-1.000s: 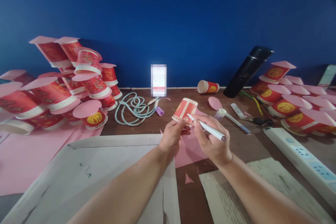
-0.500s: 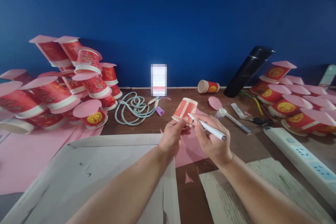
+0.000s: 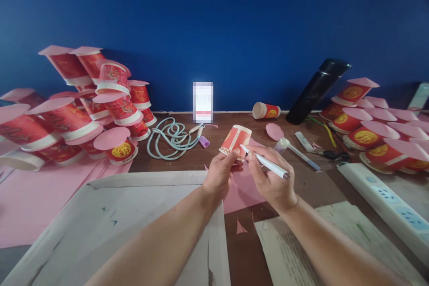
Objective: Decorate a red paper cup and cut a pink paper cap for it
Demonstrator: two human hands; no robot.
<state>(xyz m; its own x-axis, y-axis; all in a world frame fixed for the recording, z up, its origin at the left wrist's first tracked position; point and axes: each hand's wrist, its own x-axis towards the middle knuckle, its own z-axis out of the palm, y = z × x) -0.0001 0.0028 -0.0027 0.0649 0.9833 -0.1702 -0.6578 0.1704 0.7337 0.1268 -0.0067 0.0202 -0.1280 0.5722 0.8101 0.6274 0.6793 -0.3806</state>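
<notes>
My left hand is closed on the lower part of a red paper cup, which is held upside down and slightly tilted, its rim towards me. A pale band and part of a gold emblem show on the cup. My right hand grips a white marker pen, its tip at the right side of the cup; whether it touches the surface I cannot tell. Below both hands lies a pink paper sheet on the brown table. A small pink paper disc rests behind my right hand.
Stacked red cups with pink paper tops stand at left, more at right. A coiled cable, lit phone, lying cup, leaning black flask, glue stick, power strip and white box lid surround the hands.
Almost nothing differs. Both hands, the cup and the pen keep nearly the same place, with only a very slight shift.
</notes>
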